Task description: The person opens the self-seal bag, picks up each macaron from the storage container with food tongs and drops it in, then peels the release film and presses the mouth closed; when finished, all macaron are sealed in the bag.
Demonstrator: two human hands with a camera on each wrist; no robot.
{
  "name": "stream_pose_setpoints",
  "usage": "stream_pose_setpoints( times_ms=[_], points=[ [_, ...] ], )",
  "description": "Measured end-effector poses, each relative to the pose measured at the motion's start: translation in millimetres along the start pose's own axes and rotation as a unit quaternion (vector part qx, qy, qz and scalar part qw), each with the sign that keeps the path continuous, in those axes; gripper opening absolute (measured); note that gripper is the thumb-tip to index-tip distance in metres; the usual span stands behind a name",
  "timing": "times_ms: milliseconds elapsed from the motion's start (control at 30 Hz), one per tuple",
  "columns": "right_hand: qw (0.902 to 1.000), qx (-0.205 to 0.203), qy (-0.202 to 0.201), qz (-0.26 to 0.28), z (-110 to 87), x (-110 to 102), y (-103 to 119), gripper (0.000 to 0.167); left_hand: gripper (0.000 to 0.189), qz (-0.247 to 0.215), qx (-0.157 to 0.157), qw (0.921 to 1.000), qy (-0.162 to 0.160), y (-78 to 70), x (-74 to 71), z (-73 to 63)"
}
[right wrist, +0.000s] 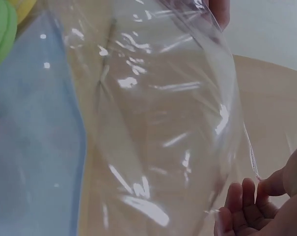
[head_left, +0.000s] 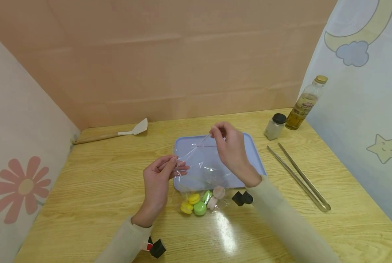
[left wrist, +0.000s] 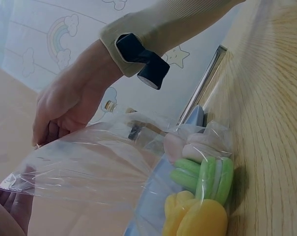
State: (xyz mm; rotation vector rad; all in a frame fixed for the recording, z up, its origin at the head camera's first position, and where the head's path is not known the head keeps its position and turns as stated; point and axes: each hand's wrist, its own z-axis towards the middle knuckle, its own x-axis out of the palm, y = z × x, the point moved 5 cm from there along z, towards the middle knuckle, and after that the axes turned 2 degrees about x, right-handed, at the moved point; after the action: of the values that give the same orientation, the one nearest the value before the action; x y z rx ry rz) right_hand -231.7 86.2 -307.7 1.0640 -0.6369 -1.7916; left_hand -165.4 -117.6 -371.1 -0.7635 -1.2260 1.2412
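Note:
A clear plastic bag [head_left: 200,168] stands stretched upward over the near part of a light-blue tray [head_left: 252,151]. At its bottom lie yellow macarons [head_left: 193,199], green macarons [head_left: 200,208] and pale pink macarons [head_left: 219,192], just in front of the tray. My left hand [head_left: 157,179] pinches the left side of the bag's mouth between thumb and fingers. Higher and to the right, my right hand [head_left: 231,149] pinches the other side, with a thin taut strand [right wrist: 251,152] at its fingertips in the right wrist view. The left wrist view shows the bag's film [left wrist: 89,167] spread between both hands.
Metal tongs [head_left: 301,179] lie right of the tray. Behind them stand a small black-lidded jar [head_left: 275,128] and a glass bottle of amber liquid [head_left: 302,107]. A wooden-handled white spatula [head_left: 133,129] lies at the back left. Walls border the table's back and sides.

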Motion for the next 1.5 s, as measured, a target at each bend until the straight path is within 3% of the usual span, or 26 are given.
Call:
stream_pose_setpoints(
  times_ms=[567,1167,1500],
  points=[
    [0.9992,-0.023,-0.033,-0.010,19.0,-22.0,4.4,0.015,0.024,0.007,-0.005,1.0000,-0.003,0.4,-0.6,-0.3],
    [0.9980,0.017,-0.055,-0.027,40.9,-49.9,-0.6,0.022,0.023,-0.009,-0.004,0.9999,-0.007,0.9,-0.2,0.4],
    [0.9957,0.034,-0.086,0.002,54.9,-74.3,-4.8,0.025,0.025,-0.010,-0.006,0.9999,-0.007,0.1,-0.2,0.2]
  ],
)
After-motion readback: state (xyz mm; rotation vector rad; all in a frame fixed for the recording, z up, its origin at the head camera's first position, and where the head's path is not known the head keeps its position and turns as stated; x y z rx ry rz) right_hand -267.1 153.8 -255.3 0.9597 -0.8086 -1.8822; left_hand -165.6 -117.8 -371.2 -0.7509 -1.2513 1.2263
